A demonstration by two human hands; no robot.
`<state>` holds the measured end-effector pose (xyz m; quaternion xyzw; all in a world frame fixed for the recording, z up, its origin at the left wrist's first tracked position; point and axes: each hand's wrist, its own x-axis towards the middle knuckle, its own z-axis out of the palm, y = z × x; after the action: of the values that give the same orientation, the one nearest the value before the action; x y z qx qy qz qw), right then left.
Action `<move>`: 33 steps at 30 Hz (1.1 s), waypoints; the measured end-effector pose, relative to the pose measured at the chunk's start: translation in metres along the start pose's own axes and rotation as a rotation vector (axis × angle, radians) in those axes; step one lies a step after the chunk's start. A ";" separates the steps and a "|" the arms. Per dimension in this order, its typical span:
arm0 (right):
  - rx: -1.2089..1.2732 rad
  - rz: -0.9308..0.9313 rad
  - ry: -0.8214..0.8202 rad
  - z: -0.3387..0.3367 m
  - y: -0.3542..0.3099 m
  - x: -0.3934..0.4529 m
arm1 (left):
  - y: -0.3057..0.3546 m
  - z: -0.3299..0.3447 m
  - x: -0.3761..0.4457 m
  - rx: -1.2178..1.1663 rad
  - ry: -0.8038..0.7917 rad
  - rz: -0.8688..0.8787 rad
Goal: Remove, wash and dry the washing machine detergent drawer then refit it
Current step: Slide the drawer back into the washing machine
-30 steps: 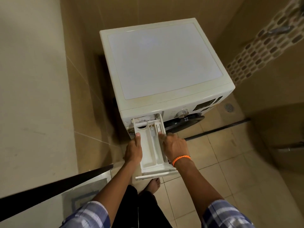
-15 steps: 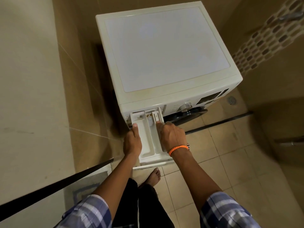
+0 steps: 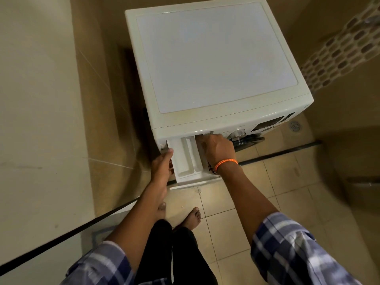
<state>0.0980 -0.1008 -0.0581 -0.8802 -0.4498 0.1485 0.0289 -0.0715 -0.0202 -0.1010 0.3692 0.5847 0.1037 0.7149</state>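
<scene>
Head view, read from the left: the left hand (image 3: 162, 165) grips the left wall of the detergent drawer (image 3: 188, 159), thumb laid along the top edge and fingers curled underneath — the same side it held half a second ago. The drawer has slid further into the washing machine (image 3: 216, 64) than in the two earlier pictures; a second ago most of its length hung out, while only the front half now projects from the slot at the machine's upper left front. Its long white compartments are open to view, front panel nearest the person. The right hand (image 3: 219, 151), an orange bracelet (image 3: 226, 163) at the wrist, has moved from the drawer's right rim to the back right corner, fingers bent down into the compartment at the slot's mouth — whether they pinch anything there cannot be told. Right of it sit the dial (image 3: 238, 133) and dark display (image 3: 269, 124). Bare feet stand on the tiled floor (image 3: 287, 182) below.
</scene>
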 end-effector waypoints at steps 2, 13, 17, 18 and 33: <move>0.155 0.015 -0.021 -0.005 0.011 0.004 | -0.003 -0.010 -0.004 -0.017 -0.045 -0.013; 0.246 0.368 0.034 -0.005 0.107 -0.067 | -0.010 -0.007 -0.013 0.080 0.044 0.047; 0.501 0.477 -0.347 0.021 0.080 -0.109 | -0.015 -0.003 -0.007 0.069 0.080 0.051; 0.663 0.506 -0.422 0.027 0.063 -0.117 | -0.017 -0.002 -0.006 0.065 0.089 0.046; 1.746 0.691 0.010 0.068 -0.054 -0.054 | -0.029 -0.006 0.013 -0.163 0.282 -0.282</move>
<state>0.0062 -0.1178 -0.1006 -0.6323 0.1071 0.4300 0.6355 -0.0815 -0.0313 -0.1300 0.2064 0.7146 0.1001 0.6608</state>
